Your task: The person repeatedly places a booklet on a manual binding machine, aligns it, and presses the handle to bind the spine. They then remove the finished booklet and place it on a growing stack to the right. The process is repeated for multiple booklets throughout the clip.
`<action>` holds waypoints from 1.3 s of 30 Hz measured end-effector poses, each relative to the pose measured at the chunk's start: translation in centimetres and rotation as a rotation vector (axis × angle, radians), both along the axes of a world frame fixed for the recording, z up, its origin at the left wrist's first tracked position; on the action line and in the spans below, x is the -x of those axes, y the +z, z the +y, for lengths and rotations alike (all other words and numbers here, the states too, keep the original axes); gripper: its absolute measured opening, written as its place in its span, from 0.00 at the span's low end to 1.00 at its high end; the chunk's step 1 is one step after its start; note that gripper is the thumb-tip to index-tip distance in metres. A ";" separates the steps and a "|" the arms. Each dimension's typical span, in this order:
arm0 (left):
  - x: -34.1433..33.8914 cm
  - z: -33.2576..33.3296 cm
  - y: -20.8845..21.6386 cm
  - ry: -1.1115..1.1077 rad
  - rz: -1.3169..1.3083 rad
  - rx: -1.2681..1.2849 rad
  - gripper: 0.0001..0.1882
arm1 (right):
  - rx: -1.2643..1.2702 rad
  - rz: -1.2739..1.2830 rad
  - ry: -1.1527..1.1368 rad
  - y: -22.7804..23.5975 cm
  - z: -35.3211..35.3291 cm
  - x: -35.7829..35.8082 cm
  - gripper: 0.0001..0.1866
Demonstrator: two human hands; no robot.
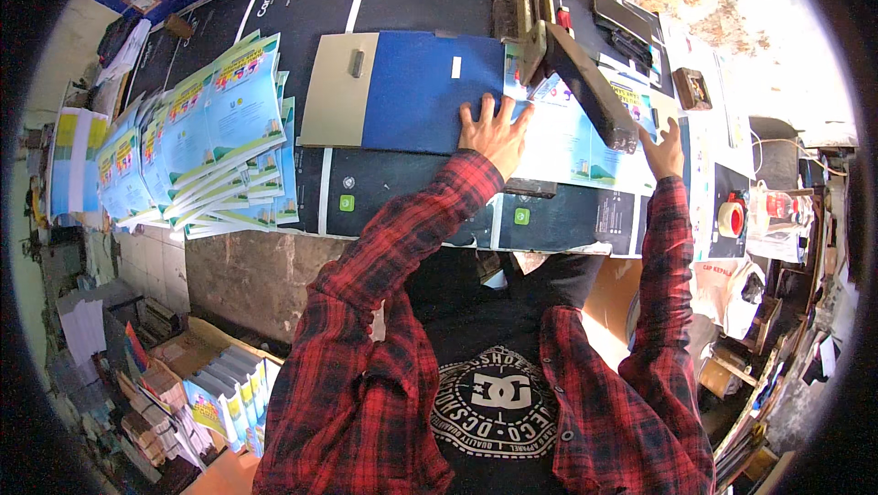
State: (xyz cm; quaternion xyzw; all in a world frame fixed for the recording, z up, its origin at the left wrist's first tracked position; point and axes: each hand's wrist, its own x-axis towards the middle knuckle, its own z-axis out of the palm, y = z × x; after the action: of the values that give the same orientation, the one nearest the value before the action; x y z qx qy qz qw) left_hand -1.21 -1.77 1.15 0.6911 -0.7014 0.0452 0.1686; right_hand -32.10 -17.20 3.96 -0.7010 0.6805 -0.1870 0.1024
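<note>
My left hand (495, 137) lies with its fingers spread at the right part of a blue board (416, 93), next to the left edge of a printed sheet (555, 143). Grey covers the board's left end, where a small dark metal piece (357, 63) rests. Over the sheet hangs the dark, worn lever arm (590, 88) of a bench-mounted device (523, 1). At the sheet's right end, beside the lever's tip, is my right hand (665, 149), thumb and fingers apart. Whether its fingertips touch the paper is hard to see.
Fanned stacks of printed sheets (206, 129) cover the bench's left side. A tape roll (731, 219), a small wooden box (692, 89) and dark tools (624, 29) lie to the right. Below left stands a carton of bound booklets (224, 394).
</note>
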 end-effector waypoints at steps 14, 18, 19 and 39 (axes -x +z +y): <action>-5.5 2.8 -0.3 0.058 0.045 0.020 0.26 | -0.062 0.211 0.110 -3.6 -0.1 -6.2 0.55; -6.4 3.2 -0.1 0.067 0.054 0.033 0.26 | -0.092 0.113 0.168 -5.0 -0.7 -5.6 0.53; -6.6 3.3 -0.1 0.061 0.053 0.019 0.26 | -0.100 0.102 0.172 -5.0 -0.8 -5.7 0.53; -6.5 3.5 -0.4 0.125 -0.030 0.011 0.25 | 0.425 -0.041 0.709 16.0 10.2 -22.6 0.45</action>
State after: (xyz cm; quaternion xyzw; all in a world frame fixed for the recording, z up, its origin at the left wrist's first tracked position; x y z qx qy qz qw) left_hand 5.26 1.76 0.76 0.7320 -0.6588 0.0698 0.1587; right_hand -9.49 -7.04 19.98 -0.8937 0.3410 -0.2904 0.0271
